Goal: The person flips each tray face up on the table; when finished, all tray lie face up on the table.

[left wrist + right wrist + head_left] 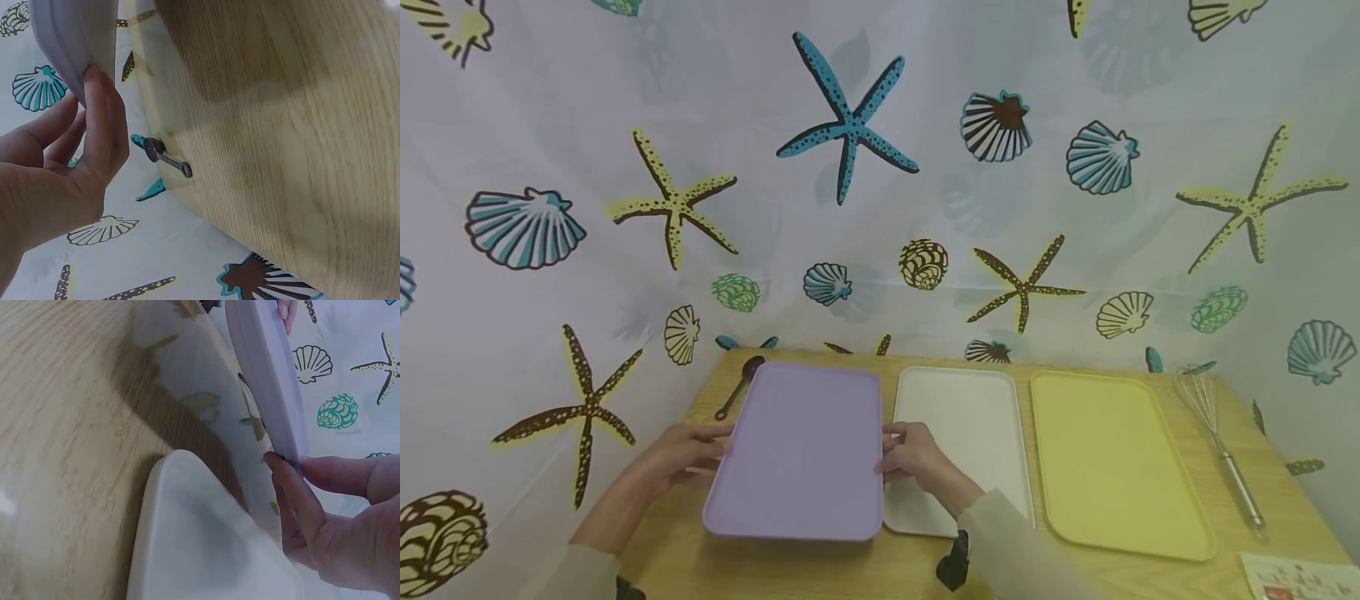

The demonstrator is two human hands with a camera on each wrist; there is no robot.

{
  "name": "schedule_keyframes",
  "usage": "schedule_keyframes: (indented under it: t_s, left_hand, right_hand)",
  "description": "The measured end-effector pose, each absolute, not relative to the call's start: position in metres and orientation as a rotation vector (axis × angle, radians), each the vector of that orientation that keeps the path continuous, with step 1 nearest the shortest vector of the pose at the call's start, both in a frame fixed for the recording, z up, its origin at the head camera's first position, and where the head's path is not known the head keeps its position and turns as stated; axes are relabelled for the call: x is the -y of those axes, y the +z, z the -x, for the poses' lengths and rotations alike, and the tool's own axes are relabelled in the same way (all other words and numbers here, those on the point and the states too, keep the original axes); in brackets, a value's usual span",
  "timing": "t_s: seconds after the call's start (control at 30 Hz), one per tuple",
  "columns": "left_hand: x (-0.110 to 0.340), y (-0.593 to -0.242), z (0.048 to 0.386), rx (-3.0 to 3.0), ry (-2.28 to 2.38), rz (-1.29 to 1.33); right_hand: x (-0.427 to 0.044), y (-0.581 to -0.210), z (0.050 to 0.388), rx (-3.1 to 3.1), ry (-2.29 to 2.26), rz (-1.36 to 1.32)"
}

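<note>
A purple tray (805, 454) is held above the wooden table by both hands, one at each long side. My left hand (683, 454) pinches its left rim, thumb and fingers on opposite faces, as the left wrist view shows. On the other side my right hand (917, 458) pinches the right rim between thumb and fingers (300, 503). Just under the right hand lies a white tray (970, 425), partly covered by that hand and sleeve. Further right, a yellow tray (1112, 458) lies flat on the table.
Beyond the left hand, a dark measuring spoon (741, 387) lies near the table's left edge. A metal whisk (1225, 458) rests right of the yellow tray, with a printed paper (1300, 577) at the front right corner. A curtain (895, 208) with shells and starfish surrounds the table (760, 575).
</note>
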State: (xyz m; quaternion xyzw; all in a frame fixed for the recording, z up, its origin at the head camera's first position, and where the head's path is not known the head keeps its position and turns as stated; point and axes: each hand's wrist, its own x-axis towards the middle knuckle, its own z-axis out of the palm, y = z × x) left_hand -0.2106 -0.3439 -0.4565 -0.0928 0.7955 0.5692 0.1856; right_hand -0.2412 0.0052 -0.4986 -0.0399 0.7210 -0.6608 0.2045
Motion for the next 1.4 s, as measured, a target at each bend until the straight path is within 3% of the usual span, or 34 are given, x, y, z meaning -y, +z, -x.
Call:
schedule_keyframes:
  t_s: [1.4]
  left_hand:
    - [0.347, -0.496, 0.262, -2.507, 1.354, 0.230]
  right_hand:
    - [0.019, -0.511, 0.258, -2.097, -1.856, -0.047]
